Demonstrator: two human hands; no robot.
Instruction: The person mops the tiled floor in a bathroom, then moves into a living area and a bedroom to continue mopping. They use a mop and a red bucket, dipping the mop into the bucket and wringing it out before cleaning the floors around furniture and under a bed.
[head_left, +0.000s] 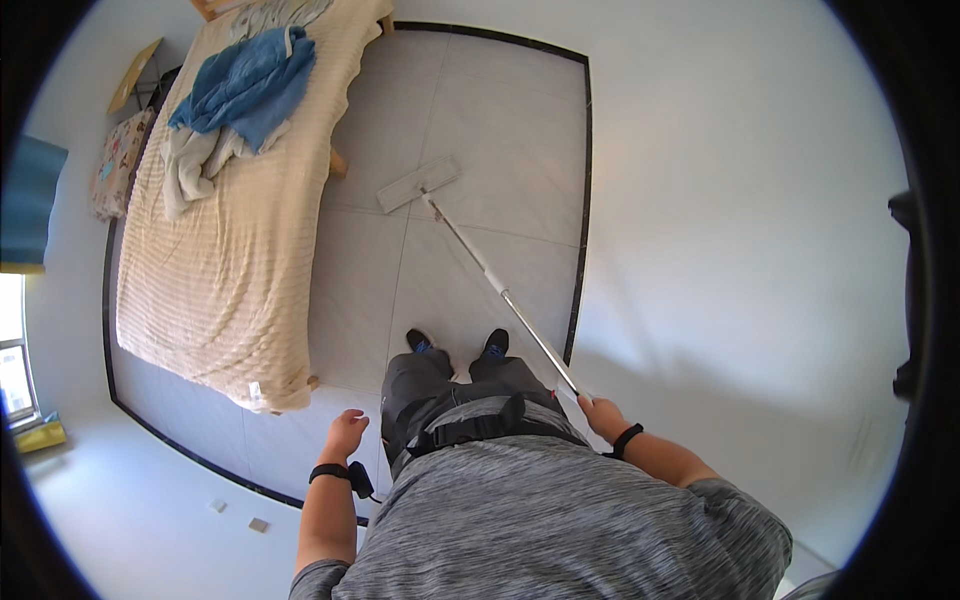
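My right hand (602, 418) is closed around the upper end of a flat mop's metal pole (529, 322), just beside my right hip. The pole slants away from me across the floor to the rectangular mop head (418, 184), which lies flat on the grey tiles a short way from the bed. On the other side, my left hand (347, 433) hangs beside my body with its fingers loosely bent and nothing in it. It is nearest the foot corner of the bed.
A bed (225, 270) with a cream ribbed cover stands along the left, its wooden leg (338, 163) jutting out. On it lies a rumpled blue blanket (247, 82). A white wall (720, 225) with black skirting (587, 150) bounds the right. Large tiles (495, 112) cover the floor.
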